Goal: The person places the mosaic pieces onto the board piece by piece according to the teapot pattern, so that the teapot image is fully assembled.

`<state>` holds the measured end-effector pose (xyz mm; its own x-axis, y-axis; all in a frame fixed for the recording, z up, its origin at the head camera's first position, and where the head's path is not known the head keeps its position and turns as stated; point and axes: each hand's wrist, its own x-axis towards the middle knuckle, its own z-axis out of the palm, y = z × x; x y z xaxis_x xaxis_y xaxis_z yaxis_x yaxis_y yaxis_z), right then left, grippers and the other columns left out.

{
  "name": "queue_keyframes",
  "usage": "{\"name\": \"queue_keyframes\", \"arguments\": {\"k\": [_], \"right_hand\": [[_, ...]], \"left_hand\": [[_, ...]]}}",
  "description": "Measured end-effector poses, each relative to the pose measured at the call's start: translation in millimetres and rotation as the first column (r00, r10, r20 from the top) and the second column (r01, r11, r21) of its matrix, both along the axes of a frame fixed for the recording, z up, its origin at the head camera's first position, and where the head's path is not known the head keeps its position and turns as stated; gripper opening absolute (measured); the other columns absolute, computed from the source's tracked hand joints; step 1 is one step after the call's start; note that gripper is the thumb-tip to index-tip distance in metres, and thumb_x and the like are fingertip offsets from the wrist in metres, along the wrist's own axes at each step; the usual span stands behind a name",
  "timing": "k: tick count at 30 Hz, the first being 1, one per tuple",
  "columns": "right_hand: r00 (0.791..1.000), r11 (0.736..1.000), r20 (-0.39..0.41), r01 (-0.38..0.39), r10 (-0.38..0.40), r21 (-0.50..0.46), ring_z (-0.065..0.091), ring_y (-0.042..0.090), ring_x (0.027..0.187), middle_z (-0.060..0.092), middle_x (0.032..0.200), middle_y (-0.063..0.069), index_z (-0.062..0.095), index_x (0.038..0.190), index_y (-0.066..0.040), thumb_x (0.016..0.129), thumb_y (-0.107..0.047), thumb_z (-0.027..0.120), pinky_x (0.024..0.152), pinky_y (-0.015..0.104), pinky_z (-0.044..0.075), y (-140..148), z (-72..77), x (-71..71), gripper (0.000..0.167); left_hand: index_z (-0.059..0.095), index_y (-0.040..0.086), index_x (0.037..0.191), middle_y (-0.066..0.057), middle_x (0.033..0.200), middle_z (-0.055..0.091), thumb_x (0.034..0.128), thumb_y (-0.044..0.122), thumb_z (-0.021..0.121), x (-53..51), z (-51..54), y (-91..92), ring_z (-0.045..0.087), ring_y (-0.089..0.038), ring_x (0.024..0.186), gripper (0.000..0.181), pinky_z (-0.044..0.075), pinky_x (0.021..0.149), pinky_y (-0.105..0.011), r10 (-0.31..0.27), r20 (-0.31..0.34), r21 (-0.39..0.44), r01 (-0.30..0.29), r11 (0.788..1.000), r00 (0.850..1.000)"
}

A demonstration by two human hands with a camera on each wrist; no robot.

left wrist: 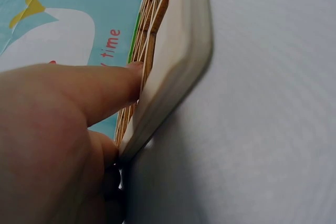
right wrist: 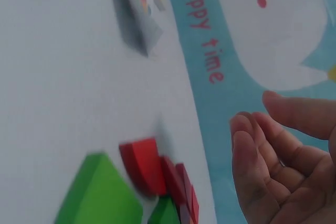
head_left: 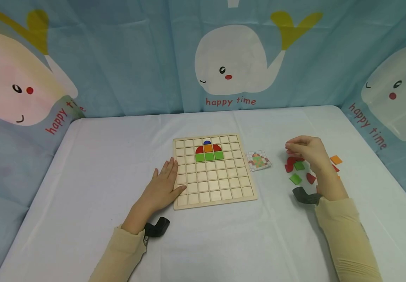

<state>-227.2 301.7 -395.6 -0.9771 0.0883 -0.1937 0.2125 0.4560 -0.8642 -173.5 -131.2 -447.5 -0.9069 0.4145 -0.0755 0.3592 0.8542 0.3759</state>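
Observation:
A light wooden grid board [head_left: 211,185] lies on the table in the head view. Near its far edge sit green squares [head_left: 209,156], an orange square [head_left: 208,148], red quarter-rounds [head_left: 199,149] and a blue half-round [head_left: 207,142]. My left hand [head_left: 160,188] rests at the board's left edge, fingers extended and thumb [left wrist: 113,90] over the rim. Above a scatter of loose pieces my right hand [head_left: 308,150] hovers, fingers loosely bent; the right wrist view shows nothing between thumb and fingers [right wrist: 247,153]. Below it are red pieces [right wrist: 143,163] and green squares [head_left: 295,179].
A small printed pattern card [head_left: 258,160] lies between the board and the loose pieces. An orange square [head_left: 336,159] is right of the right wrist, partly hiding other pieces. A blue whale-print curtain [head_left: 132,62] hangs behind the white-covered table [head_left: 83,176].

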Motion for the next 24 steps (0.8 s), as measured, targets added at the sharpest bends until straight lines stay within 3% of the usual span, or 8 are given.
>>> {"name": "queue_keyframes", "arguments": {"k": [4,10,13,15,19,24], "right_hand": [[1.000,1.000,-0.017,0.021,-0.020,0.016,0.066,0.003,0.075,0.068,0.081,-0.014,0.059,0.110,0.005,0.091,-0.028,0.064,0.068,0.021,0.049,10,-0.2,3.9,0.039],[0.998,0.997,-0.011,0.065,-0.065,0.052,0.065,0.006,0.073,0.066,0.080,-0.016,0.059,0.113,0.001,0.090,-0.035,0.063,0.091,0.034,0.042,33,-7.9,2.4,0.043],[0.993,0.991,-0.004,0.121,-0.121,0.050,0.065,0.005,0.073,0.065,0.080,-0.016,0.061,0.109,-0.004,0.088,-0.039,0.065,0.086,0.022,0.045,45,-18.7,-2.7,0.041],[0.988,0.986,-0.007,0.151,-0.151,0.076,0.065,0.004,0.073,0.064,0.081,-0.017,0.064,0.106,-0.007,0.086,-0.042,0.066,0.073,0.014,0.046,52,-26.0,-6.6,0.040],[0.989,0.983,0.006,0.149,-0.150,0.110,0.064,0.005,0.074,0.064,0.086,-0.013,0.064,0.109,-0.007,0.087,-0.044,0.065,0.077,0.021,0.048,59,-30.4,-10.2,0.043],[0.989,0.979,0.013,0.142,-0.146,0.143,0.062,0.005,0.075,0.063,0.094,-0.007,0.061,0.114,-0.003,0.089,-0.041,0.063,0.081,0.025,0.048,56,-24.3,-10.3,0.046]], "left_hand": [[0.014,-0.010,0.146,-0.023,0.154,0.008,0.0949,0.036,0.053,-0.3,-0.5,-0.2,0.009,-0.038,0.141,0.079,0.011,0.109,-0.059,-0.001,-0.001,-0.004,0.001,1.000,1.000],[0.014,-0.010,0.146,-0.023,0.154,0.008,0.0952,0.036,0.053,-0.3,0.0,0.1,0.009,-0.038,0.141,0.079,0.011,0.109,-0.059,-0.003,-0.004,-0.005,0.003,1.000,1.000],[0.014,-0.010,0.146,-0.023,0.154,0.009,0.0951,0.036,0.053,-0.3,0.2,0.1,0.009,-0.038,0.141,0.079,0.011,0.109,-0.059,-0.002,-0.005,-0.006,0.002,1.000,1.000],[0.015,-0.011,0.146,-0.023,0.154,0.009,0.0950,0.036,0.053,-0.2,0.4,0.1,0.009,-0.038,0.141,0.079,0.011,0.109,-0.059,-0.003,-0.007,-0.008,0.003,1.000,1.000],[0.015,-0.011,0.145,-0.024,0.154,0.009,0.0948,0.036,0.054,-0.1,0.2,-0.1,0.009,-0.038,0.141,0.079,0.011,0.109,-0.059,-0.001,-0.006,-0.006,0.001,1.000,1.000],[0.015,-0.011,0.145,-0.024,0.154,0.009,0.0949,0.036,0.054,-0.1,0.1,0.1,0.009,-0.038,0.141,0.079,0.011,0.109,-0.060,0.000,-0.001,-0.001,0.000,1.000,1.000]]}}
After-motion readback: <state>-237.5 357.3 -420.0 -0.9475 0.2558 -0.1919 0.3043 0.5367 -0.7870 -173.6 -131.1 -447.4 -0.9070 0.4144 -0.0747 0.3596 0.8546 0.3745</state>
